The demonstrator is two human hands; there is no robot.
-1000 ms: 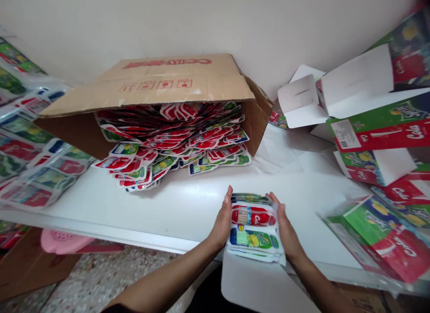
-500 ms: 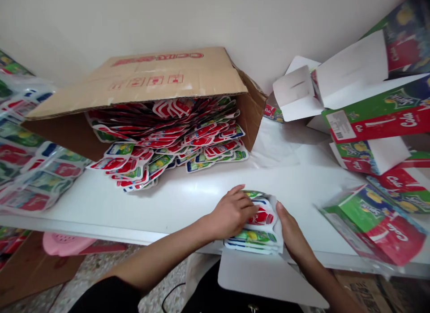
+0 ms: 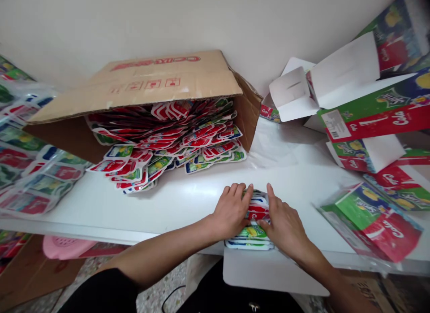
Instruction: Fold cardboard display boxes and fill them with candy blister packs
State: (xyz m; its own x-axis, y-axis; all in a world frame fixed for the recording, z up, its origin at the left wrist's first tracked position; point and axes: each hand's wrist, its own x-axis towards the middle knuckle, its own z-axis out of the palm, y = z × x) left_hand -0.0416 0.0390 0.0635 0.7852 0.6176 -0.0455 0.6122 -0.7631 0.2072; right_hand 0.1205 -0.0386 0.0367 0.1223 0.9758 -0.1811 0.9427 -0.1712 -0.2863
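Observation:
Near the shelf's front edge, an opened carton (image 3: pixel 268 268) lies with its white flap hanging toward me. Stacked inside it are flat red and green packets (image 3: pixel 252 232) with cola and lemon prints. My left hand (image 3: pixel 231 212) grips the left side of the carton, its thumb on the packets. From the right, my right hand (image 3: pixel 285 223) clasps the opposite side, thumb resting over the packets and fingers pointing away from me. The carton's side walls are mostly hidden by my hands.
A large cardboard box (image 3: pixel 174 75) lies on its side, loose packets (image 3: pixel 161 142) spilling from its mouth onto the white shelf (image 3: pixel 188 201). Clear bags of packets (image 3: pixel 40 178) lie at left. Open printed cartons (image 3: pixel 372 111) pile up at right, near another printed carton (image 3: pixel 379 221).
My right hand has moved from the carton's outer right wall inward over the packets. My left hand has shifted to the carton's left side, and the packets look more squeezed together.

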